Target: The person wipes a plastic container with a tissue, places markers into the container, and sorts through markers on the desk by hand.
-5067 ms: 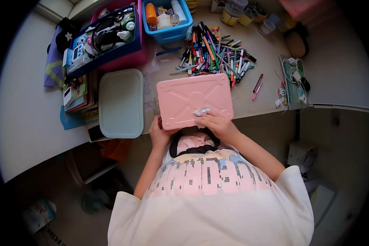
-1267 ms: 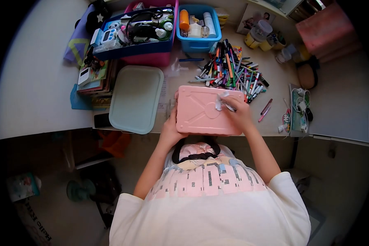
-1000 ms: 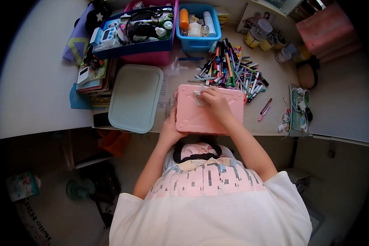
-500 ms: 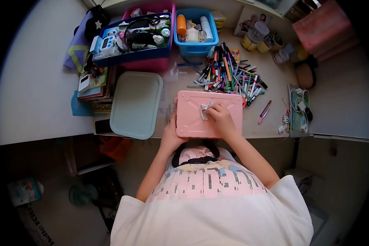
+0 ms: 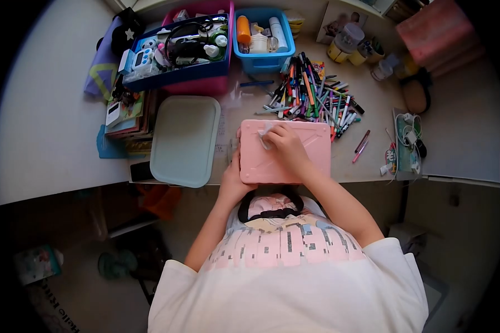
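Observation:
A pink plastic box (image 5: 311, 150) with raised X-shaped ridges lies at the desk's front edge, close to my body. My right hand (image 5: 283, 145) is closed on a small white wipe (image 5: 265, 136), pressed to the upper left part of the box's top. Along the box's left side, my left hand (image 5: 235, 180) grips its lower left corner, with the fingers partly hidden by the edge. Behind the box spreads a heap of pens and markers (image 5: 311, 94). A pale green lid (image 5: 185, 141) lies to the left.
Behind stand a blue basket (image 5: 264, 62) of bottles and a dark blue bin (image 5: 178, 75) on a pink one (image 5: 205, 85). Books (image 5: 133, 119) are stacked at left. Two loose pens (image 5: 361, 147) and a tray with cables (image 5: 408, 144) lie at right.
My right hand has moved the wipe up and left across the box's top. My left hand still holds the box's left side. The view has shifted slightly.

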{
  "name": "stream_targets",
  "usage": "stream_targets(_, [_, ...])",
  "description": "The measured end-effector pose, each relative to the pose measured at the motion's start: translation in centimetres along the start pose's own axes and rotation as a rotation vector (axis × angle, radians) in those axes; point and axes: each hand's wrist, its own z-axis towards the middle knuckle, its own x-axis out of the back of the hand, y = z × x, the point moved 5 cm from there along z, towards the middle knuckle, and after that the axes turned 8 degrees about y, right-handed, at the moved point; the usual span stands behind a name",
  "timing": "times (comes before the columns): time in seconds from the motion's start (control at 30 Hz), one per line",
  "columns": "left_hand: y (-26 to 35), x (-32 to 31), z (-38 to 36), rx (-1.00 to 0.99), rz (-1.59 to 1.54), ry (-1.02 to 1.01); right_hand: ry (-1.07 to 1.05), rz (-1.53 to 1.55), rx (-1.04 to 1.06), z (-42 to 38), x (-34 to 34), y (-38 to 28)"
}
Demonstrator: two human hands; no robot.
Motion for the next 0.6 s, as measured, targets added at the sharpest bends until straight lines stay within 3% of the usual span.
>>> stream_targets(0.07, [0.2,-0.2,0.1,0.010,-0.003,0.006,0.048,0.010,0.166,2.1,-1.5,-0.7])
stream_targets(0.2, [0.0,-0.2,0.1,0.000,-0.002,0.007,-0.024,-0.039,0.085,-1.5,0.9,0.7])
stream_targets(0.27, [-0.1,-0.2,0.1,-0.026,-0.027,0.019,-0.032,-0.069,-0.052,-4.1,2.9,1.2])
stream_targets(0.37, [-0.2,0.0,0.0,-0.048,-0.015,0.029,0.002,-0.082,-0.045,-5.1,3.0,0.5])
stream_targets(0.5, [0.1,-0.1,0.0,0.017,0.020,-0.001,-0.054,0.007,0.174,-6.4,-0.2,-5.2])
stream_targets(0.6, [-0.2,-0.1,-0.1,0.018,0.034,0.003,-0.053,-0.044,0.093,-5.3,1.8,-2.9])
